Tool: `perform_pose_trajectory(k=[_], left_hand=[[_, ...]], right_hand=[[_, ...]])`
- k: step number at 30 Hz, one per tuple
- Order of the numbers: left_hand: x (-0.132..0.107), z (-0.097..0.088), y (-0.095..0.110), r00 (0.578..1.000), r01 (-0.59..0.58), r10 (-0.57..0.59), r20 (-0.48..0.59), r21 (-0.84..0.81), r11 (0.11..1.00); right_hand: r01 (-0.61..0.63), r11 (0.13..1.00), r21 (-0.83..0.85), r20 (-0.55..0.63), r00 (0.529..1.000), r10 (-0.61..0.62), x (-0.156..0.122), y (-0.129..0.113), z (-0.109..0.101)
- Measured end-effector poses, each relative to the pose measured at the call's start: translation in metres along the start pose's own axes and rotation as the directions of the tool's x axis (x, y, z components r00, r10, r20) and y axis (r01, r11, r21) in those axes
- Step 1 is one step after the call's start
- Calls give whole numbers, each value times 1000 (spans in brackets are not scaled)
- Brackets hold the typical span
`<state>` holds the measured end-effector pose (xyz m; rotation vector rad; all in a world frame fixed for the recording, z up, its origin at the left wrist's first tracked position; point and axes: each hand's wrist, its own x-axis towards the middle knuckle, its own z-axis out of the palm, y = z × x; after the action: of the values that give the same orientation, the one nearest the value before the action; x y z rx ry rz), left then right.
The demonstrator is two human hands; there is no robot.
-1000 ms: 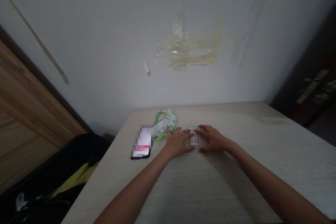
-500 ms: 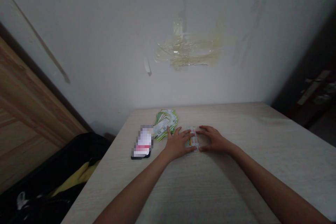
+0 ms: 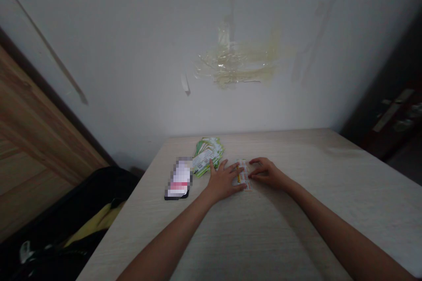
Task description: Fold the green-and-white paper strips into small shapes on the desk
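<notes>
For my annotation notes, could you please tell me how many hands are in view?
2: the left hand, spread partly over the printed card, and the right hand, at the card's right edge. None seems hidden.

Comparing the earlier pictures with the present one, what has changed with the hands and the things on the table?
The right hand has drawn closer together: its thumb moved away from the person, toward the fingers, beside the small printed sheet's right edge; contact is hard to tell. The left hand stays spread on the sheet. The phone and green card pile lie as before.
</notes>
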<state>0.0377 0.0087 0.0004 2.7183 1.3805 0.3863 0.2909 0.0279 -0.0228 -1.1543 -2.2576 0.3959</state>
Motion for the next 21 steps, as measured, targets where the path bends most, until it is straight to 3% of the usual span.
perform_pose_trajectory(k=[16, 21], left_hand=[[2, 4, -2, 1000, 1, -1, 16, 13, 1000], [1, 4, -2, 1000, 1, -1, 16, 49, 999]], right_hand=[[-198, 973, -121, -141, 973, 181, 19, 11, 12], [-204, 953, -222, -111, 977, 183, 21, 6, 12]])
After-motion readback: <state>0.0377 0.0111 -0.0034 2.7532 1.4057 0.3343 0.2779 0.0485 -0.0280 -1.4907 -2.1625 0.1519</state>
